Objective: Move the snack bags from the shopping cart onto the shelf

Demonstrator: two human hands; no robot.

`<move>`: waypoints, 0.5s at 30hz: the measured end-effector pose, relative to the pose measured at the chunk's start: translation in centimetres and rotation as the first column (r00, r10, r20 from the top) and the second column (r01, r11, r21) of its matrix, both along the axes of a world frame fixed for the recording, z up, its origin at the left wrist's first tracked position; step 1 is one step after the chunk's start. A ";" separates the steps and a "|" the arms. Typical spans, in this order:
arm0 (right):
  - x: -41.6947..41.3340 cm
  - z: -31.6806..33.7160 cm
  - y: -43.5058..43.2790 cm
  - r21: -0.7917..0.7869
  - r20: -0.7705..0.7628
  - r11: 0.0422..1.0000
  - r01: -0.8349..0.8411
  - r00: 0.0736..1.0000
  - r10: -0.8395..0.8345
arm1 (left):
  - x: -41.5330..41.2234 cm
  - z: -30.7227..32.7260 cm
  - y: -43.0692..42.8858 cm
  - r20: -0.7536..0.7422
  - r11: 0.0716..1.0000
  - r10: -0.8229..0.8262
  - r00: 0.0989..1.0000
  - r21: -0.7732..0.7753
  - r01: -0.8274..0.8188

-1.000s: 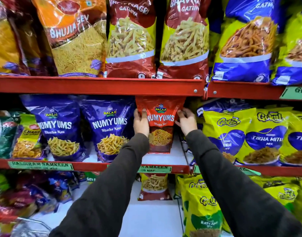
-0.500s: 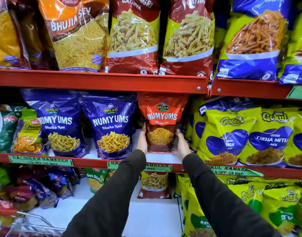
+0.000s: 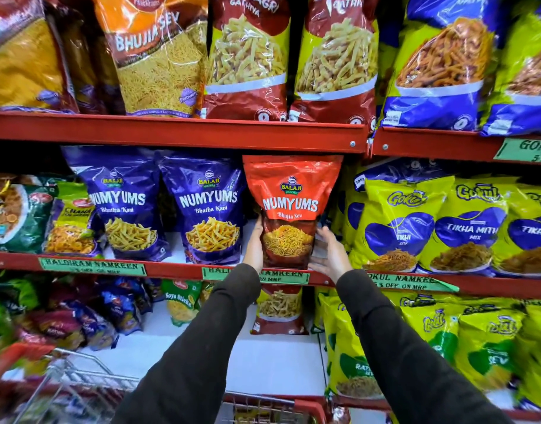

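A red Numyums Bhujia Sev bag (image 3: 290, 206) stands upright on the middle red shelf (image 3: 174, 268), to the right of two purple Numyums bags (image 3: 206, 206). My left hand (image 3: 255, 243) lies along the red bag's lower left edge, fingers reaching behind it. My right hand (image 3: 328, 255) is at the bag's lower right corner with its palm showing and fingers spread, just off or barely touching the bag. The shopping cart (image 3: 76, 374) shows as blurred wire and a red rim at the bottom left.
Yellow Gokul bags (image 3: 398, 221) crowd the shelf right of the red bag. The upper shelf (image 3: 202, 133) hangs just above the bag's top and carries large Bhujia Sev and Gathiya bags. The lower shelf holds a small red bag (image 3: 278, 310) and mixed packs.
Both hands slid from the bag's upper part down to its base. The bag came to stand on the shelf, and my right hand opened off its side. The camera tilted down.
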State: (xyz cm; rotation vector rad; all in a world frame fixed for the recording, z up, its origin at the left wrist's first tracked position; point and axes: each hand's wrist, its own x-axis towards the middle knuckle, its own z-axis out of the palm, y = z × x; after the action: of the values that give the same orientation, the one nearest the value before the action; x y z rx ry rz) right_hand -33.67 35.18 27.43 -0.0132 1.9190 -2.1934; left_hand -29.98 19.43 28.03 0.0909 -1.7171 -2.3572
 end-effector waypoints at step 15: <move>2.1 0.6 -0.5 -0.009 -0.057 1.000 0.005 0.998 -0.005 | 1.7 0.1 0.3 -0.051 0.981 0.112 0.992 -0.154 -0.118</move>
State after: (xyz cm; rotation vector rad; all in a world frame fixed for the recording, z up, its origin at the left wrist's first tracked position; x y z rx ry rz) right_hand -31.56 34.68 28.04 -0.0735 1.9417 -2.2275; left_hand -28.23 19.70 28.15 0.1107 -1.8187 -2.1198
